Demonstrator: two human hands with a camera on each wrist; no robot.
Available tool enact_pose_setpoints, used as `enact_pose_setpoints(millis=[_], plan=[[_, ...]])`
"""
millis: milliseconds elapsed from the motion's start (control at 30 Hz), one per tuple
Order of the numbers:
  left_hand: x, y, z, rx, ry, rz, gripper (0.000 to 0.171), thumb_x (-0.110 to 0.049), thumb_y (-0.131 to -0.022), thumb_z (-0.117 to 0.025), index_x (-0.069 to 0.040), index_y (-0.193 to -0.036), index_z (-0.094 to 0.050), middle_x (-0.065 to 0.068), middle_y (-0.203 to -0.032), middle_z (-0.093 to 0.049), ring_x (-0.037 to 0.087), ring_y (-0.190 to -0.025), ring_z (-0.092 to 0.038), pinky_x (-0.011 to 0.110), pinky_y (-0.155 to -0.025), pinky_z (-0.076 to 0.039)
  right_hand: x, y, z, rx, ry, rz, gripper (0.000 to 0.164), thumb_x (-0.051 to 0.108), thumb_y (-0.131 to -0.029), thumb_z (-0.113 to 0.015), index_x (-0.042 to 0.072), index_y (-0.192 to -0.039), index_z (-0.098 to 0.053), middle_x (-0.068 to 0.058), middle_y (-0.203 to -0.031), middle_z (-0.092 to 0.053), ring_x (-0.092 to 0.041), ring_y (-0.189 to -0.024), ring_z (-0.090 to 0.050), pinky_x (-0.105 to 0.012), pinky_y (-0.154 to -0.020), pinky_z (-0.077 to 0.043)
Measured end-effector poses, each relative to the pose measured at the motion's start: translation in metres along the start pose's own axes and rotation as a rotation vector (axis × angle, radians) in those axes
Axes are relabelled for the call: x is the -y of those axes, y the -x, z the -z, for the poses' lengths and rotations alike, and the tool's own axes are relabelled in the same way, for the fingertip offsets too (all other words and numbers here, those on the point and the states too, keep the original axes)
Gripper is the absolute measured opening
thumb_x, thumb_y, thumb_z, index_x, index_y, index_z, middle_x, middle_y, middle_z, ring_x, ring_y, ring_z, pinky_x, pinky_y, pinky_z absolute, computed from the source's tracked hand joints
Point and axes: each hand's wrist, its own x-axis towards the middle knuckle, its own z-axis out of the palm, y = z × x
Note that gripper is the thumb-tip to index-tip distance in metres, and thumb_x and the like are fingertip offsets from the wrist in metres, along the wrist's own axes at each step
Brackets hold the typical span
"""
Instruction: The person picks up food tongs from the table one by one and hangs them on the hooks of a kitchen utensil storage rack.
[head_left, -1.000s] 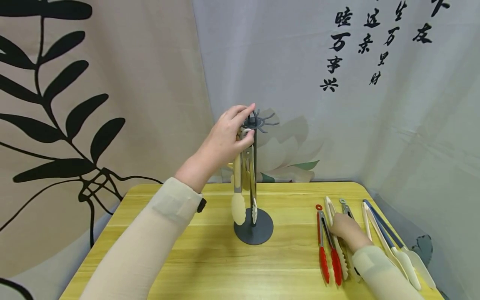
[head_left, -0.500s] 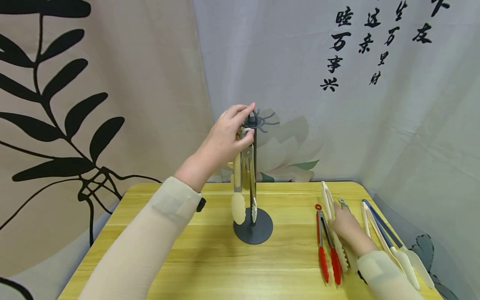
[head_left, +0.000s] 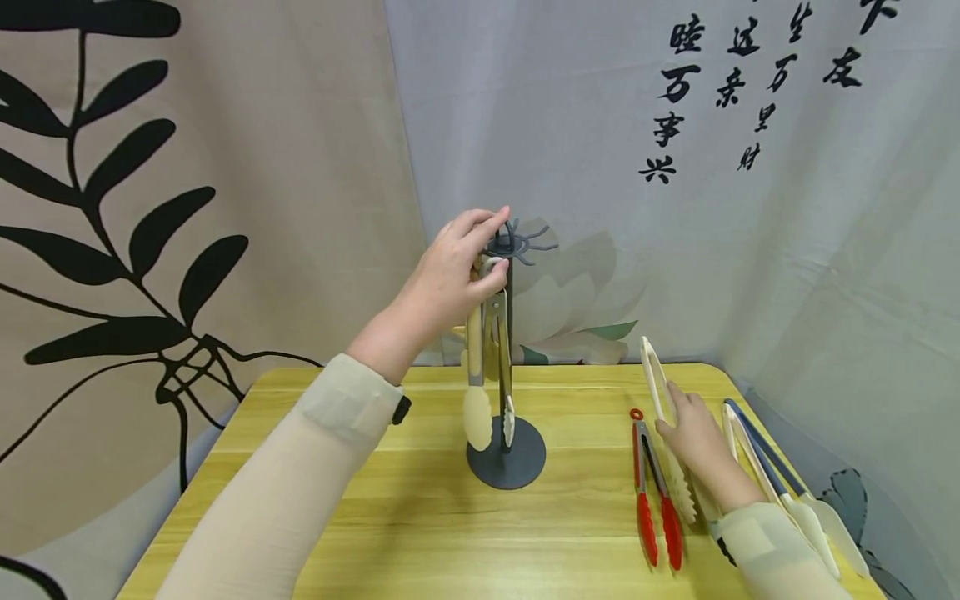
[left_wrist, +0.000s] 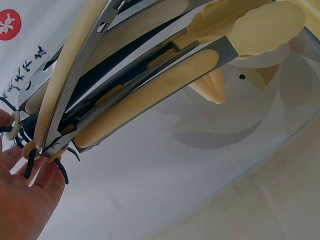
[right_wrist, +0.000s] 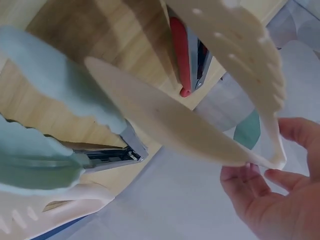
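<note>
Right hand (head_left: 697,437) pinches scalloped cream plastic tongs (right_wrist: 165,117) at the right of the yellow wood-grain table (head_left: 420,546); hand partly covers them in head view. Left hand (head_left: 456,271) grips hooked top of round-based dark grey metal stand (head_left: 508,468); exact contact hidden, hand cropped in left wrist. Mint-green-and-steel tongs (right_wrist: 65,82): mostly masked in head, visible in right wrist. Hung pale-yellow-and-steel tongs (left_wrist: 150,100): bunched in head, spread in left wrist.

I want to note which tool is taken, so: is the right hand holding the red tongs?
No, the right hand holds cream tongs, while the red tongs lie on the table.
</note>
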Motion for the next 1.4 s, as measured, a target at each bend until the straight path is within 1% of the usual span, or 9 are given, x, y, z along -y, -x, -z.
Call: enact_pose_setpoints(millis=[167,233,333,667,867,967,1033,1167,1400], plan=[[0.001,0.0,0.0,-0.008,-0.004,-0.008,0.057,-0.025,-0.094,-0.053,-0.018,-0.148,-0.034,0.001,-0.138,-0.044,0.02,-0.122,-0.043,0.036,-0.101,-0.039,0.004,0.0,0.003,-0.075,-0.016,0.032,0.075,0.019,-0.088,-0.061,0.0,-0.148,-0.022,-0.038,-0.126,-0.041,-0.053,-0.107,-0.049,-0.064,-0.086,-0.042],[0.001,0.0,-0.001,-0.013,-0.01,-0.01,0.057,-0.025,-0.094,-0.053,-0.018,-0.147,-0.035,0.001,-0.138,-0.044,0.021,-0.121,-0.043,0.036,-0.1,-0.04,0.007,0.0,0.004,-0.109,-0.027,0.05,0.074,0.02,-0.088,-0.061,0.0,-0.148,-0.024,-0.035,-0.122,-0.045,-0.047,-0.1,-0.052,-0.06,-0.081,-0.045],[0.0,0.0,-0.001,-0.019,-0.023,-0.011,0.057,-0.025,-0.094,-0.054,-0.018,-0.147,-0.035,0.001,-0.138,-0.044,0.02,-0.119,-0.044,0.036,-0.098,-0.041,0.013,-0.001,0.007,-0.152,-0.051,0.068,0.074,0.02,-0.088,-0.062,0.003,-0.149,-0.024,-0.031,-0.119,-0.047,-0.039,-0.091,-0.053,-0.054,-0.073,-0.046],[-0.002,0.0,-0.001,-0.027,-0.067,-0.003,0.058,-0.028,-0.093,-0.055,-0.018,-0.147,-0.036,0.003,-0.137,-0.045,0.021,-0.119,-0.046,0.036,-0.097,-0.043,0.043,0.0,0.011,-0.274,-0.157,0.103,0.074,0.015,-0.086,-0.066,0.01,-0.149,-0.028,-0.025,-0.12,-0.048,-0.037,-0.094,-0.052,-0.053,-0.074,-0.048],[-0.005,-0.001,-0.001,-0.037,-0.086,-0.006,0.058,-0.029,-0.093,-0.055,-0.017,-0.146,-0.037,0.004,-0.134,-0.047,0.021,-0.115,-0.047,0.034,-0.093,-0.044,0.061,0.0,0.013,-0.336,-0.21,0.152,0.074,0.014,-0.086,-0.067,0.013,-0.149,-0.029,-0.021,-0.122,-0.047,-0.036,-0.098,-0.053,-0.05,-0.073,-0.05],[-0.006,-0.002,-0.001,-0.043,-0.098,-0.01,0.058,-0.029,-0.092,-0.056,-0.016,-0.146,-0.038,0.004,-0.133,-0.048,0.021,-0.114,-0.048,0.033,-0.092,-0.044,0.069,0.0,0.013,-0.369,-0.231,0.173,0.075,0.013,-0.086,-0.067,0.017,-0.15,-0.029,-0.019,-0.121,-0.047,-0.033,-0.096,-0.052,-0.044,-0.07,-0.05],[-0.006,-0.003,-0.002,-0.048,-0.104,-0.013,0.058,-0.029,-0.092,-0.057,-0.016,-0.145,-0.039,0.004,-0.131,-0.049,0.022,-0.114,-0.049,0.033,-0.092,-0.044,0.074,-0.001,0.014,-0.398,-0.241,0.188,0.075,0.012,-0.085,-0.068,0.018,-0.149,-0.03,-0.018,-0.121,-0.047,-0.03,-0.095,-0.052,-0.037,-0.067,-0.05],[-0.006,-0.004,-0.003,-0.061,-0.123,-0.017,0.058,-0.029,-0.091,-0.058,-0.014,-0.145,-0.04,0.004,-0.129,-0.05,0.022,-0.114,-0.05,0.033,-0.091,-0.045,0.084,-0.001,0.013,-0.449,-0.276,0.212,0.076,0.012,-0.084,-0.07,0.022,-0.149,-0.031,-0.015,-0.12,-0.048,-0.025,-0.096,-0.05,-0.027,-0.06,-0.046],[-0.011,-0.007,-0.005,-0.054,-0.187,0.003,0.06,-0.032,-0.091,-0.059,-0.015,-0.145,-0.039,0.004,-0.129,-0.05,0.023,-0.115,-0.05,0.033,-0.091,-0.047,0.1,-0.005,0.011,-0.54,-0.341,0.275,0.076,0.008,-0.08,-0.074,0.019,-0.146,-0.038,-0.016,-0.121,-0.05,-0.022,-0.092,-0.052,-0.024,-0.057,-0.044]])
